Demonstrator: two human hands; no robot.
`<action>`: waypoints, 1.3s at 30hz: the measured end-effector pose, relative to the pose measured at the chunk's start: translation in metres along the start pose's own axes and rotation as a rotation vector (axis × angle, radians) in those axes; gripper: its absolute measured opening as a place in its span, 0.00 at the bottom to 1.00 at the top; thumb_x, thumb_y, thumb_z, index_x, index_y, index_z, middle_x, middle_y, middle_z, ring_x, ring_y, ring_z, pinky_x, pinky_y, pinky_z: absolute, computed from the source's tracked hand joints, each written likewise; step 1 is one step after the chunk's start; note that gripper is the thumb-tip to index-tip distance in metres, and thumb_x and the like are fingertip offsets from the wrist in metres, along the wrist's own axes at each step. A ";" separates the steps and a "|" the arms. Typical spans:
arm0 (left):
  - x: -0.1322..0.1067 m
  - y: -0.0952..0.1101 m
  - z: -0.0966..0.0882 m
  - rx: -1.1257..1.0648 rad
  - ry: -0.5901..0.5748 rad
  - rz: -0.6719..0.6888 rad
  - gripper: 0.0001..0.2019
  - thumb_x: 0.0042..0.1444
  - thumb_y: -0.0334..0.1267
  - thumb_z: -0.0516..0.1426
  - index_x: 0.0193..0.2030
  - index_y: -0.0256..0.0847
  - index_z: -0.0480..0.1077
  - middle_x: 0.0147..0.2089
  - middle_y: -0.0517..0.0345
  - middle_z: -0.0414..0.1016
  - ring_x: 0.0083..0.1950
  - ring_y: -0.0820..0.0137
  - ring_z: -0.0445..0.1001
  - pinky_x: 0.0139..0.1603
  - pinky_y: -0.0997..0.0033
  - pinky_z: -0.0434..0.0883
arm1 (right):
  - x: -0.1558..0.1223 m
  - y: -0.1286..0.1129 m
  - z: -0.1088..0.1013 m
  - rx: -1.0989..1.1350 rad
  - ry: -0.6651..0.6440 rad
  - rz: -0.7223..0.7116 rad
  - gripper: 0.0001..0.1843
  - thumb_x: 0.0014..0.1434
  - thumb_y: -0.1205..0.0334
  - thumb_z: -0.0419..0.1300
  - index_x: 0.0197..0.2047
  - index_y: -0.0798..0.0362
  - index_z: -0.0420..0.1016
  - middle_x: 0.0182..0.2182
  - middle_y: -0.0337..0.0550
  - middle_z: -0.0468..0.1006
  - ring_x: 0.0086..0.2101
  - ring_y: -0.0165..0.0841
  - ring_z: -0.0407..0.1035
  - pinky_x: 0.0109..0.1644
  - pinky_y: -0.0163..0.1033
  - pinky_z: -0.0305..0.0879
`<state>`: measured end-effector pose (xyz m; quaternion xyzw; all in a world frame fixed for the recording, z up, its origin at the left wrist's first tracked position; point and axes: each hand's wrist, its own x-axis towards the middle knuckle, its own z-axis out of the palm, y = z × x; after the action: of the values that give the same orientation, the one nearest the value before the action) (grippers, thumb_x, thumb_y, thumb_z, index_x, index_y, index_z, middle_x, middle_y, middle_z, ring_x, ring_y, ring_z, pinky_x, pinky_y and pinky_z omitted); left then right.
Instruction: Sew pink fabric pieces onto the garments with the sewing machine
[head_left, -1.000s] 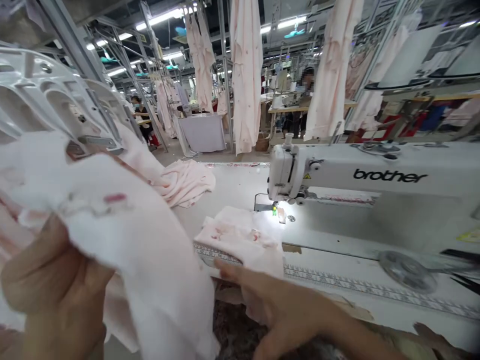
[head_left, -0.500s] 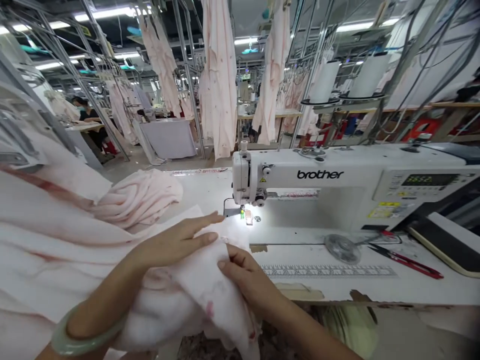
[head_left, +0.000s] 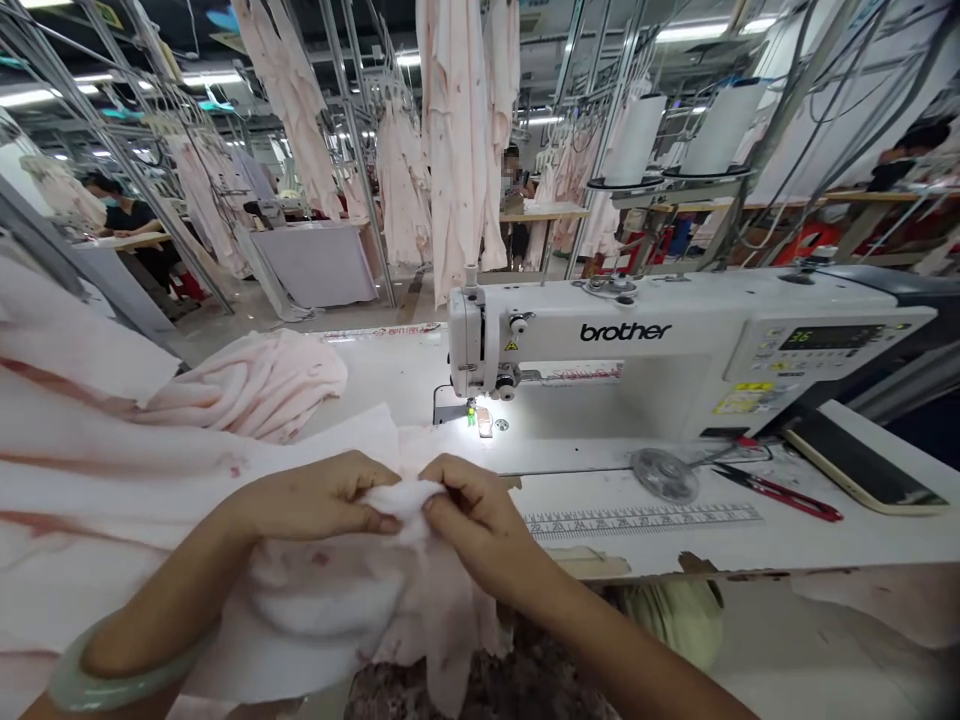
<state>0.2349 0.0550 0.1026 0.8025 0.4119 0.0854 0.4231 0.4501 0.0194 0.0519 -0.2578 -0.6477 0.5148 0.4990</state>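
Both hands pinch a pale pink and white fabric piece (head_left: 322, 590) in front of the sewing machine (head_left: 630, 300). My left hand (head_left: 322, 497), with a pale green bangle (head_left: 127, 670) on its wrist, is closed on a fold, thumb toward the right. Close beside it, my right hand (head_left: 480, 520) grips the same fold between thumb and fingers. The cloth hangs below both hands over the table's front edge. Beyond them is the lit needle area (head_left: 476, 412), apart from the held fold.
A bunched pink cloth (head_left: 255, 380) lies at the left. On the right of the table are red-handled thread snips (head_left: 780, 490), a clear round disc (head_left: 664, 474) and a phone (head_left: 862, 460). A ruler strip (head_left: 645, 518) runs along the front. Thread cones (head_left: 637, 140) stand behind the machine.
My left hand has gone from lying with fingers stretched over the cloth to pinching it. A fold is now raised between both hands. The view has shifted slightly.
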 end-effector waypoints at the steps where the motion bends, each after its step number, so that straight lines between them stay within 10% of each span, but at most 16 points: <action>1: -0.001 0.003 -0.002 -0.003 0.042 -0.007 0.17 0.54 0.54 0.60 0.39 0.42 0.78 0.38 0.58 0.80 0.42 0.63 0.77 0.45 0.69 0.74 | 0.003 -0.001 -0.001 0.085 0.027 0.039 0.04 0.61 0.65 0.55 0.36 0.54 0.70 0.30 0.36 0.67 0.32 0.29 0.62 0.36 0.32 0.57; 7: -0.007 0.037 -0.035 -0.087 0.568 0.095 0.14 0.55 0.50 0.60 0.34 0.40 0.76 0.33 0.59 0.78 0.29 0.71 0.73 0.28 0.74 0.71 | -0.004 0.003 0.018 0.434 -0.150 0.296 0.26 0.52 0.56 0.69 0.53 0.50 0.70 0.41 0.40 0.75 0.40 0.36 0.70 0.43 0.38 0.67; 14: 0.001 0.038 -0.103 0.338 1.397 -0.021 0.17 0.57 0.49 0.56 0.39 0.34 0.74 0.29 0.63 0.65 0.28 0.77 0.62 0.35 0.74 0.69 | -0.021 0.023 0.022 0.199 -0.207 0.401 0.14 0.54 0.57 0.66 0.41 0.56 0.78 0.35 0.39 0.77 0.35 0.33 0.69 0.37 0.34 0.65; 19: 0.013 0.011 -0.116 0.760 1.093 -0.203 0.19 0.57 0.40 0.56 0.53 0.32 0.70 0.51 0.50 0.72 0.56 0.58 0.66 0.65 0.49 0.58 | 0.005 0.011 -0.007 0.158 0.048 0.245 0.17 0.58 0.53 0.63 0.46 0.54 0.74 0.40 0.42 0.76 0.39 0.35 0.69 0.40 0.36 0.66; 24: 0.031 0.023 -0.043 0.215 0.210 0.122 0.29 0.58 0.47 0.58 0.65 0.47 0.59 0.65 0.55 0.65 0.62 0.60 0.65 0.61 0.64 0.65 | 0.031 0.001 -0.015 0.028 -0.056 0.201 0.10 0.56 0.62 0.60 0.42 0.55 0.74 0.35 0.40 0.75 0.35 0.32 0.68 0.36 0.33 0.63; 27: 0.037 0.033 -0.010 -0.055 -0.062 0.114 0.30 0.51 0.43 0.63 0.61 0.46 0.63 0.58 0.57 0.72 0.55 0.61 0.72 0.51 0.70 0.70 | 0.033 0.001 -0.006 0.103 -0.010 0.204 0.10 0.55 0.65 0.59 0.42 0.55 0.74 0.36 0.39 0.76 0.38 0.33 0.69 0.40 0.35 0.66; 33: 0.029 0.027 -0.018 0.309 0.134 -0.074 0.04 0.53 0.38 0.57 0.31 0.41 0.72 0.29 0.64 0.74 0.32 0.70 0.72 0.32 0.75 0.63 | 0.001 0.038 0.048 0.662 0.220 0.256 0.29 0.53 0.54 0.69 0.55 0.50 0.64 0.48 0.44 0.75 0.48 0.38 0.70 0.54 0.43 0.67; 39: 0.024 0.035 -0.045 0.644 0.851 0.065 0.10 0.55 0.42 0.53 0.26 0.40 0.64 0.22 0.68 0.64 0.27 0.75 0.64 0.29 0.77 0.56 | -0.023 0.061 0.083 0.635 -0.112 0.450 0.31 0.44 0.45 0.75 0.45 0.55 0.74 0.35 0.42 0.77 0.39 0.39 0.73 0.51 0.46 0.68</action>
<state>0.2491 0.0889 0.1522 0.7984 0.5275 0.2857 -0.0519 0.3719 -0.0135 -0.0111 -0.1978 -0.4097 0.7993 0.3925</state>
